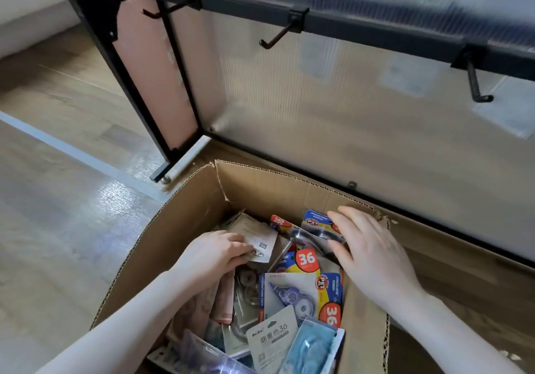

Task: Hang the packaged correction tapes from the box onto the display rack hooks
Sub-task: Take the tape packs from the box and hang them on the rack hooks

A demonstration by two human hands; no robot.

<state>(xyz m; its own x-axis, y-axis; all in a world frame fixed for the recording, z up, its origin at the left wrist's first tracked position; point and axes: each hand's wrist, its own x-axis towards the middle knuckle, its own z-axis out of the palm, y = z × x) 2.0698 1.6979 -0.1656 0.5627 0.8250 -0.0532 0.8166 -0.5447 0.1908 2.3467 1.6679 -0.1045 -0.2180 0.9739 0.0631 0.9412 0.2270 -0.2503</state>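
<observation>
Head view: an open cardboard box (202, 214) stands on the wooden floor (58, 228) just in front of a black display rack (376, 30) with a translucent back panel. Inside the box lies a loose heap of packaged correction tapes (301, 292), overlapping at mixed angles, some face up with red "36" stickers, some reversed. The left hand (215, 253) is down in the box at its left side, fingers curled round a pale packet (254, 237) showing its printed back, which it grips by the lower edge. The right hand (367, 246) hovers at the box's far right corner, fingers extended and relaxed, fingertips resting on or just above a blue-topped packet (320, 227) whose long axis runs roughly left to right; contact cannot be confirmed. No packet is seen on the rack: three hooks are visible on the crossbar, the left hook (162, 11), the middle hook (276, 36) and the right hook (477, 84), all bare, all above and beyond the box. Judgement: the task is at its picking stage. The middle hook lies nearest above both hands; the left hand's packet must be raised and its hang hole turned toward a hook tip.
</observation>
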